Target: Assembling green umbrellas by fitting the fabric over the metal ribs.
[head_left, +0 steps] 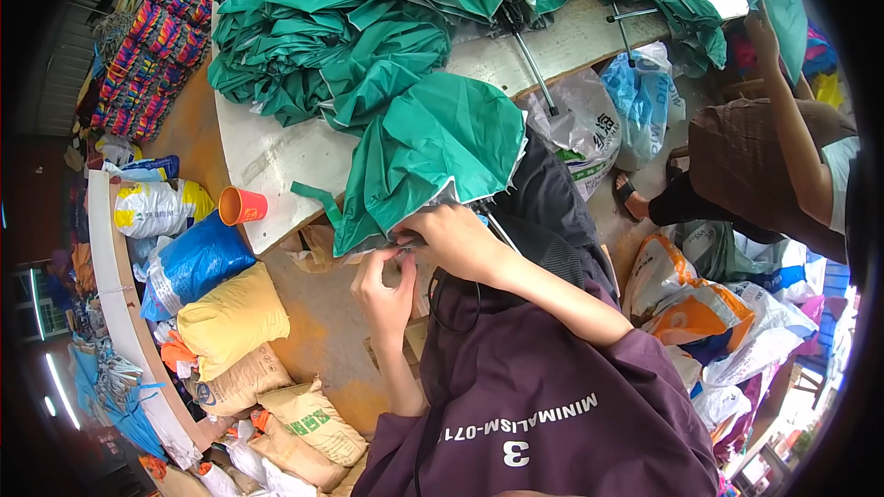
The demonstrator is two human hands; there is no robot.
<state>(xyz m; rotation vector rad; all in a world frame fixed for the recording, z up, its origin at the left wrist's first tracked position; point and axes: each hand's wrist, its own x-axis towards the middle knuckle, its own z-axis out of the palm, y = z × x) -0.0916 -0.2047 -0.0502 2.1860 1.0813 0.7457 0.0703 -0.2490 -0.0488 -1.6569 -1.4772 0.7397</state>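
A green umbrella (433, 143) with a silvery underside lies partly folded between the table edge and my lap. Its metal shaft (498, 225) shows beneath the cloth, to the right of my hands. My right hand (460, 241) is closed on the edge of the cloth, its fingertips partly hidden under the fabric. Just left of it, my left hand (383, 291) makes a pinch at the same edge, thumb and forefinger together by a small dark part that I cannot make out. A loose green strap (318, 199) hangs from the umbrella's left side.
Heaped green umbrellas (304, 46) cover much of the white table (262, 152). An orange cup (243, 206) stands at its near-left corner. Stuffed sacks (235, 317) line the left floor; plastic bags (704, 313) lie at right. A co-worker (773, 166) handles green cloth at far right.
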